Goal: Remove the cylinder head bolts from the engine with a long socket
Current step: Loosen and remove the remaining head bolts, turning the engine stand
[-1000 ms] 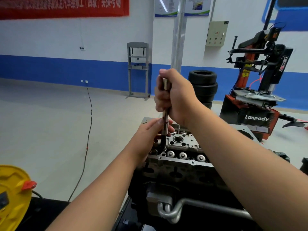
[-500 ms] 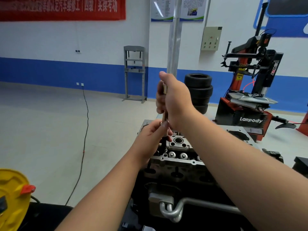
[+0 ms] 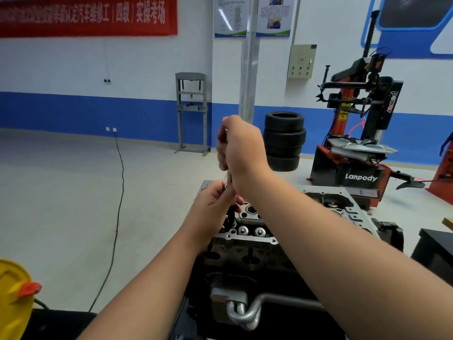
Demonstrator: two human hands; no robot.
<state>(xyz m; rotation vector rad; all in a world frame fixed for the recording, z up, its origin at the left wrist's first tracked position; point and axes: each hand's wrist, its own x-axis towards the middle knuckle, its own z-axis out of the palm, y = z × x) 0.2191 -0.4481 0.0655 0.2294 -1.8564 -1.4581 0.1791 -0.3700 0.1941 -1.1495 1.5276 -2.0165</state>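
The person's right hand [image 3: 241,147] is wrapped in a fist around the top of a long, slim metal socket tool [image 3: 229,178], which stands nearly upright over the engine [image 3: 247,241]. Lower down, the left hand [image 3: 213,209] curls its fingers round the shaft, just above the spot where the dark end of the tool drops into the far left of the cylinder head. I cannot see a bolt itself; the hands hide that spot. The head is grey cast metal with round holes and a row of shiny rounded caps [image 3: 251,231] along its near edge. Below it the block looks dark, and a bent silvery pipe [image 3: 255,309] crosses the front.

A yellow plastic container [image 3: 13,298] with an orange cap sits at the lower left; I cannot tell what is inside it.

The floor [image 3: 73,192] is pale and smooth, with a black cable [image 3: 120,192] trailing across it. Against the white-and-blue wall stand a stack of tyres [image 3: 284,141], a grey metal frame press [image 3: 192,111] and a red-and-black tyre machine [image 3: 355,148]. A red banner [image 3: 85,14] hangs up high.
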